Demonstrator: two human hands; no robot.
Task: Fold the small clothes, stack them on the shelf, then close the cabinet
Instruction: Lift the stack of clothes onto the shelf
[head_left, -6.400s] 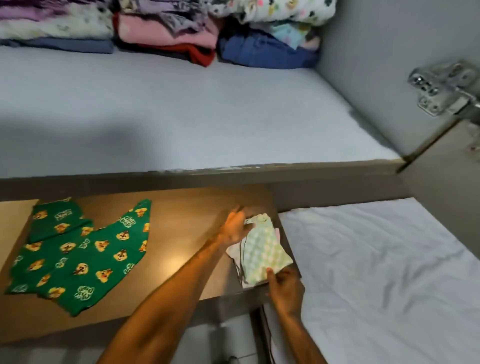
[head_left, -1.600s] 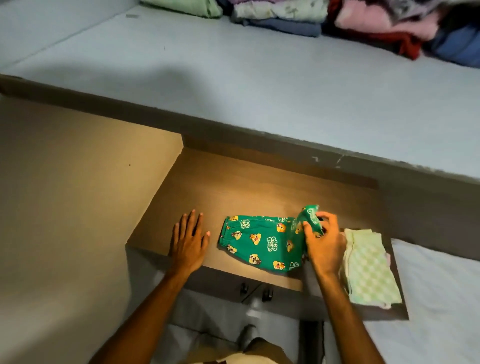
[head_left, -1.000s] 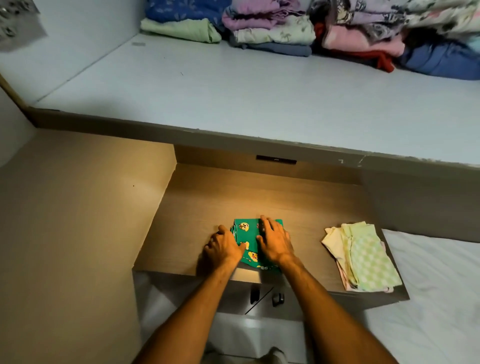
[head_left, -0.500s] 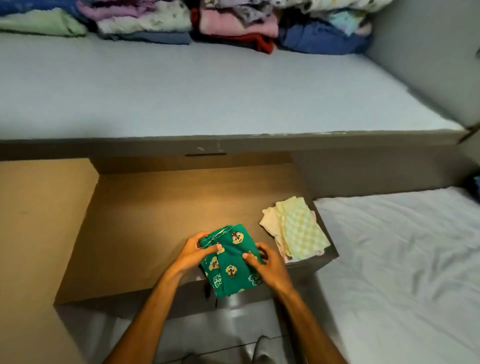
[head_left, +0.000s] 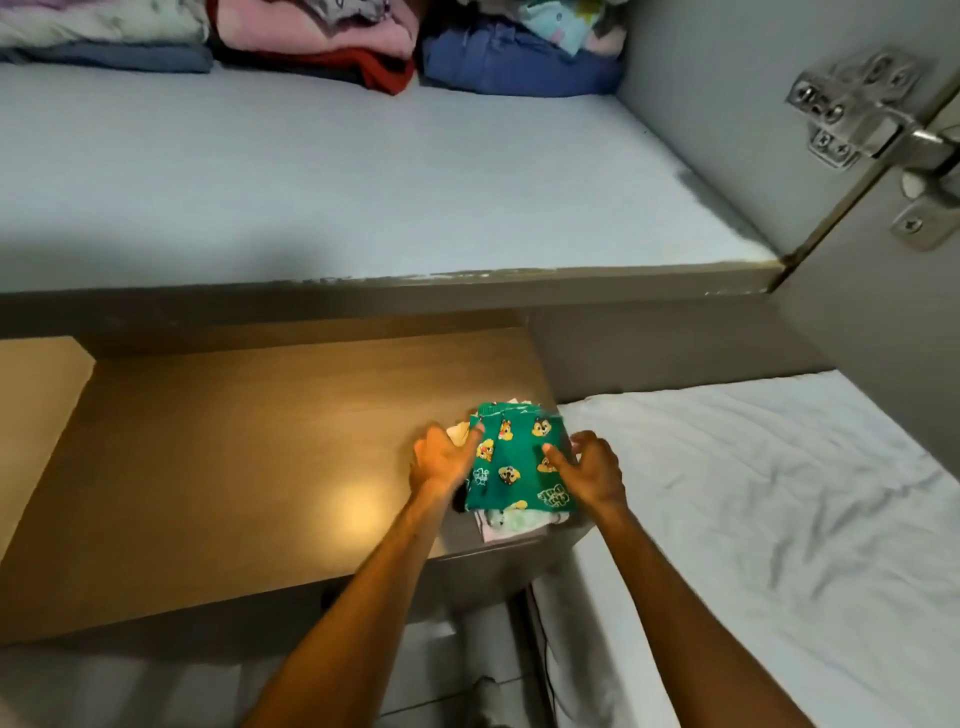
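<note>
A folded green garment with cartoon prints (head_left: 511, 462) lies on top of a small stack of pale folded clothes (head_left: 511, 525) at the right end of a brown wooden surface (head_left: 234, 467). My left hand (head_left: 441, 460) is at the garment's left edge, fingers spread and blurred. My right hand (head_left: 592, 470) is at its right edge, thumb resting on the cloth and fingers apart. Neither hand closes around the garment. Above and behind is the pale cabinet shelf (head_left: 363, 182).
Folded clothes in pink, red and blue (head_left: 405, 47) are piled at the back of the shelf. A metal hinge (head_left: 862, 114) joins the cabinet's right wall to the open door (head_left: 893, 322). A white rumpled sheet (head_left: 753, 493) lies to the right of the wooden surface.
The green garment was folded small at the middle of the wooden surface, lifted in both hands, and now sits on the pale stack to the right. My fingers have spread off it.
</note>
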